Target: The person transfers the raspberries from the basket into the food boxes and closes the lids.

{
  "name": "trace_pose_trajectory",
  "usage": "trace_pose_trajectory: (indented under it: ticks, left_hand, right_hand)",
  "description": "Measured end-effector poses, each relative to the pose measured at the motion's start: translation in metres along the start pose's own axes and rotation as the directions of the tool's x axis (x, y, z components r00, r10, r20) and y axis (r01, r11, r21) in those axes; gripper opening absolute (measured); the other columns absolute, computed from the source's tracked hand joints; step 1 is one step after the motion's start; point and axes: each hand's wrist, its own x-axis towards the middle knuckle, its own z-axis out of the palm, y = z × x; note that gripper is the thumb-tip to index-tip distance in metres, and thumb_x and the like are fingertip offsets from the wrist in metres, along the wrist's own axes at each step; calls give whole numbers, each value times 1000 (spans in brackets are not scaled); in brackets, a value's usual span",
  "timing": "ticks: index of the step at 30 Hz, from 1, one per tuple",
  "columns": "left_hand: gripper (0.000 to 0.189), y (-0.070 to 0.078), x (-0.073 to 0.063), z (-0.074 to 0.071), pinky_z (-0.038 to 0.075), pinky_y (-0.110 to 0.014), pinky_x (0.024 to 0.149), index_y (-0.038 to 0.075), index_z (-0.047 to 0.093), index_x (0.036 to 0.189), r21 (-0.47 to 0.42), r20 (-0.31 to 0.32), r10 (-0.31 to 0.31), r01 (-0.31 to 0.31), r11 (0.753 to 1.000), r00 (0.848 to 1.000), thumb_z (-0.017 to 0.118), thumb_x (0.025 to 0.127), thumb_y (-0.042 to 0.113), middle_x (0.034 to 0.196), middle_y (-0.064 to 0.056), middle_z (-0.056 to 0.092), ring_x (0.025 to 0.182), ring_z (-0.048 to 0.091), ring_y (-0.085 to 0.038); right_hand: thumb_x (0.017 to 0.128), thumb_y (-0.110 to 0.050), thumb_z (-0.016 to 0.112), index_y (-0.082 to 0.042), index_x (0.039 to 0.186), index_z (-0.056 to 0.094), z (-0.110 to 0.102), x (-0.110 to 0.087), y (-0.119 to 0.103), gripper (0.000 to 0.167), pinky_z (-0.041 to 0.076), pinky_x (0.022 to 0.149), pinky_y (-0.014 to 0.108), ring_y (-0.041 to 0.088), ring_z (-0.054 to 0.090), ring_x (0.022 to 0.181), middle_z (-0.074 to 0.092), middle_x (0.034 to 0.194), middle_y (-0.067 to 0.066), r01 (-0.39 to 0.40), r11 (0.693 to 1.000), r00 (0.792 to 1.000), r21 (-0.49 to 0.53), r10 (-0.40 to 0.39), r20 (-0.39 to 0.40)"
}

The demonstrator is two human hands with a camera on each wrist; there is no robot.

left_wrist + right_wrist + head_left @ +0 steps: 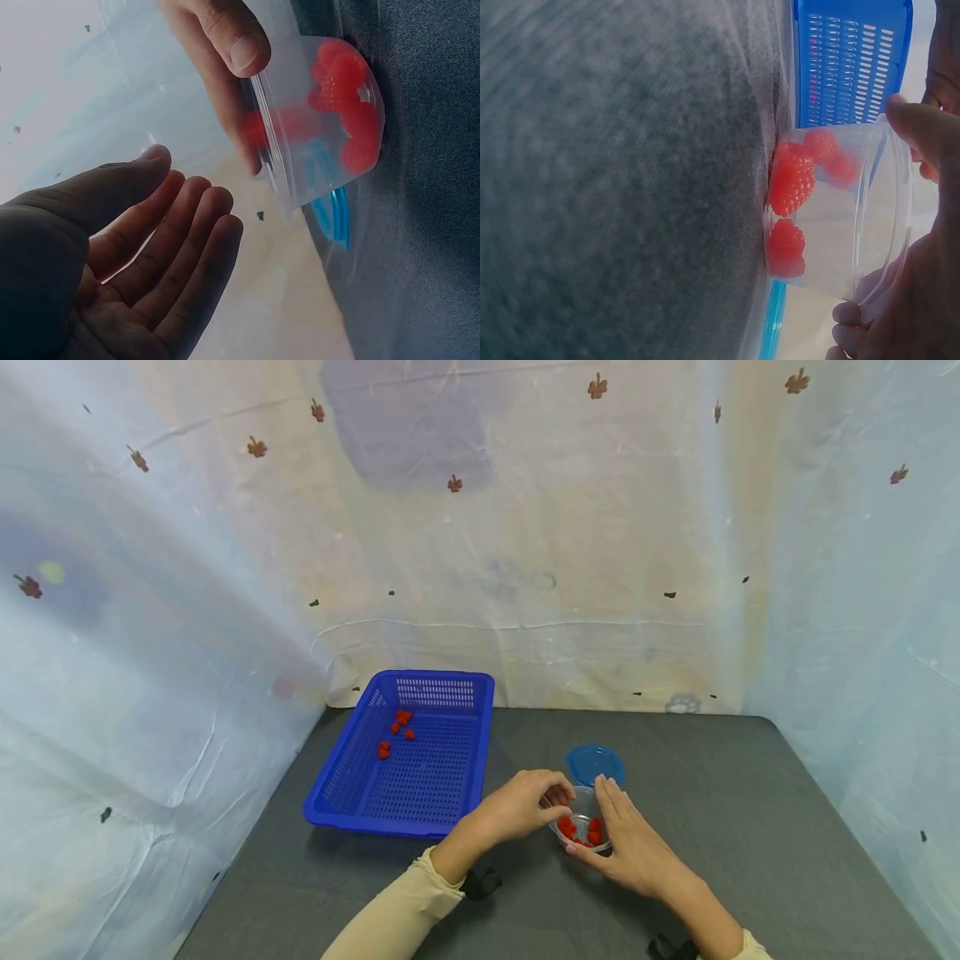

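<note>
A clear plastic tub (586, 843) stands on the table with several red raspberries (341, 75) in its bottom. My right hand (637, 852) holds the tub by its rim, thumb on the near side and fingers across on the far side. Just left of the opening is my left hand (517, 806), thumb and fingers parted and loosely bent, with nothing between them. In the left wrist view a blurred red shape (281, 126) shows through the upper tub wall, near the rim. The blue lid (595, 763) lies right behind the tub.
A blue perforated basket (483, 752) sits at the left on the dark grey table (720, 793), with several more raspberries (402, 718) toward its back left. Printed sheeting (525, 543) hangs behind the table and on both sides.
</note>
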Motion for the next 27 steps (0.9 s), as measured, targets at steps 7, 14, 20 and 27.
trace_pose_trajectory:
  ticks: [7,14,20,27]
  left_hand:
    - [19,3,-5,-10,55,-17,87,9,75,120,-9,-14,-22,22,1000,1000,75,103,17,106,7,73,95,65,1]
    - [17,3,-10,-39,56,-22,92,12,74,120,-5,-68,-39,39,999,997,74,104,18,111,4,74,100,68,-4]
    - [19,-3,-16,-65,58,-29,95,13,73,122,5,-110,-72,73,997,991,73,105,20,114,1,74,104,70,-9]
    - [23,-14,-22,-95,58,-36,99,12,72,127,4,-152,-111,113,994,982,72,106,21,117,0,74,108,70,-15]
  right_hand:
    - [95,-78,61,6,168,19,1,0,0,118,26,124,66,47,19,161,18,175,26,-19,1000,1000,7,19,14]
    - [96,-76,62,6,168,20,0,1,0,118,28,123,68,49,21,160,19,175,27,-16,1000,1000,-3,16,-1]
    - [95,-76,63,7,167,21,0,1,-1,118,27,123,67,49,22,160,20,174,28,-16,1000,1000,-15,16,-4]
    - [94,-79,61,7,167,22,1,0,0,119,27,124,66,48,23,160,21,174,27,-14,1000,1000,-18,14,-5]
